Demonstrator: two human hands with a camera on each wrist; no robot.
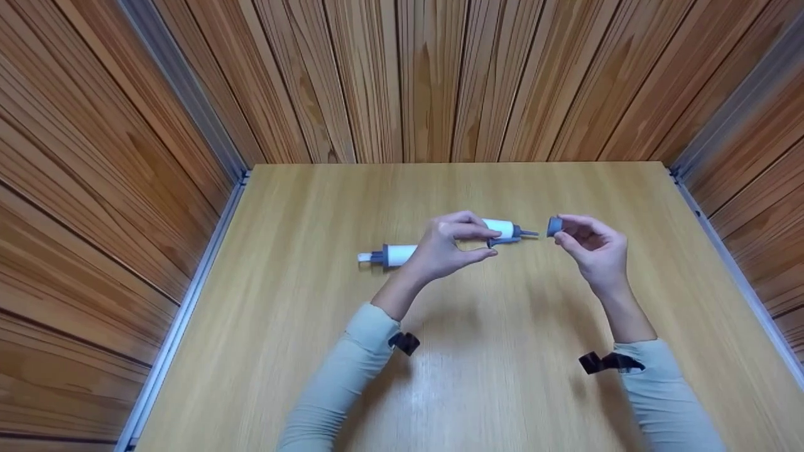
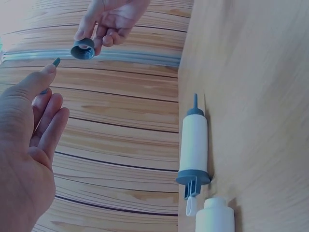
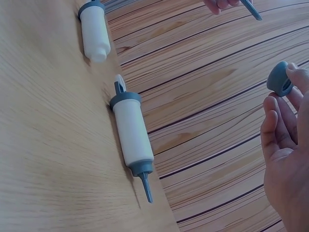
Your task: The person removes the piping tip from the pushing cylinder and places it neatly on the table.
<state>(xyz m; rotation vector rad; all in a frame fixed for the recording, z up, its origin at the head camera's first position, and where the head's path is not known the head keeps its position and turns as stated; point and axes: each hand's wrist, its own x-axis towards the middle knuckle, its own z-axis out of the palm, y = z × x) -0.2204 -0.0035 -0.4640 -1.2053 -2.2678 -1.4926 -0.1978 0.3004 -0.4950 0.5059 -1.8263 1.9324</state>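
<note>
My left hand (image 1: 455, 248) pinches a slim blue-grey nozzle (image 3: 252, 9) between thumb and fingers; in the left wrist view mostly its tip shows past the thumb. Opposite it, my right hand (image 1: 597, 251) holds a grey threaded ring cap (image 2: 83, 49) by its rim, with a gap between cap and nozzle. Beyond the left hand lies a white syringe-like dispenser (image 3: 130, 130) with a grey collar and its own thin nozzle attached. A second white dispenser (image 3: 95, 34) lies to the left, its bare neck showing; the left hand partly covers it in the head view.
Both dispensers lie on a light wooden table (image 1: 251, 351). Wood-plank walls (image 1: 433, 81) stand behind and at both sides, with metal rails (image 1: 182, 326) along the table's side edges. Dark wrist cameras (image 1: 405, 343) sit on both sleeves.
</note>
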